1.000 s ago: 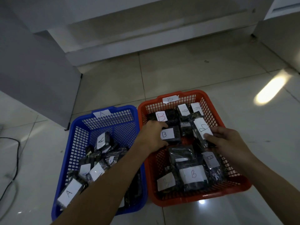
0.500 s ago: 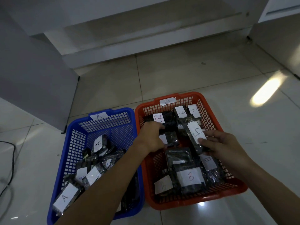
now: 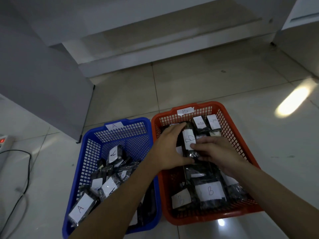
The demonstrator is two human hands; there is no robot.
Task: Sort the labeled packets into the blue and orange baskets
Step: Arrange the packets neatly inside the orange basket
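Sorting near complete, by appearance: A-packets (image 3: 114,153) in blue basket (image 3: 89,149), B-packets (image 3: 209,190) in orange basket (image 3: 241,144); left hand (image 3: 168,149) and right hand (image 3: 219,156) together hold one B-labelled packet (image 3: 189,140) there, no loose packets on floor (image 3: 207,83).

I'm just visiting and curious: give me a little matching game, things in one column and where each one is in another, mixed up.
Things:
1. blue basket
2. orange basket
3. power strip
4. light reflection

Places or states:
a. on the floor tiles at the far right
b. tagged B, both hands inside it
c. at the left edge, red light lit
d. tagged A, holds packets marked A

Pairs: 1-d, 2-b, 3-c, 4-a
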